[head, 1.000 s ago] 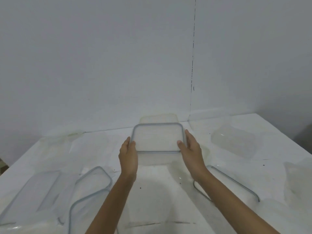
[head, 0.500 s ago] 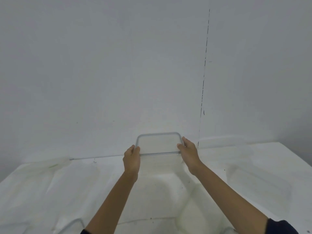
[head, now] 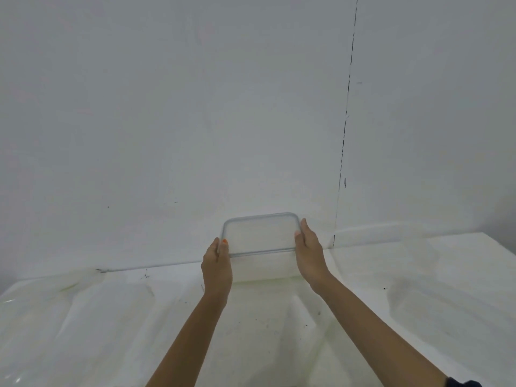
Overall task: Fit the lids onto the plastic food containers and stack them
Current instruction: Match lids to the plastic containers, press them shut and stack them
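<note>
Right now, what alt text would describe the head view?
The left hand and right hand grip the ends of a clear rectangular plastic container whose grey-rimmed clear lid is on top. It is at the far side of a white table, close to a white wall.

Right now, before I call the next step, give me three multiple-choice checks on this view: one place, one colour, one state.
1. Where is the lidded container? A) far side of the table, by the wall B) near edge C) floor
2. What colour is the lid's rim? A) red B) grey C) black
3. The lidded container is held by: A) one hand B) both hands C) nothing

Answers: 1 A, the wall rises right behind it. 2 B, a grey band edges the clear top. 3 B, left hand and right hand grip opposite sides.
</note>
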